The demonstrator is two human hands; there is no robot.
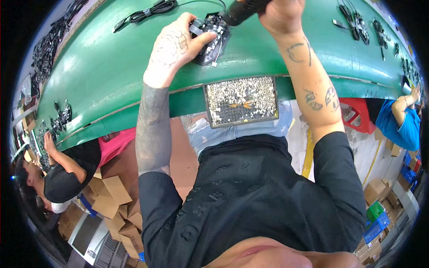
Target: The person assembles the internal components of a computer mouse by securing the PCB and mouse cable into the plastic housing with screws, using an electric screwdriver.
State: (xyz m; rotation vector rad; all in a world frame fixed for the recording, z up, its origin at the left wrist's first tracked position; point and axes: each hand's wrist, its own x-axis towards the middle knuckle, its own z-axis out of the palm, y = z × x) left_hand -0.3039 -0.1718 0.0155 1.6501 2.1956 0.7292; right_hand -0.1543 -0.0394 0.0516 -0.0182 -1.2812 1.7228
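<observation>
My left hand [172,48] holds a black plastic housing [206,57] against the bench. Small circuit parts and a short white-tipped wire show inside it, and its cable runs off to the upper left. The thumb lies across the parts, with the fingers round the left side. My right hand [282,17] is closed round a thick black electric screwdriver [243,10], partly cut off by the top edge. Its front end meets the housing's upper right, and the tip itself cannot be made out. A black-rimmed tray [243,123] of small silvery screws stands near my waist.
The green bench [111,62] carries a coiled black cable [154,12] at the far left and more cables [357,27] at the right. Co-workers sit at the left [71,167] and right [400,120]. Cardboard boxes [111,196] and a red stool [357,116] stand below.
</observation>
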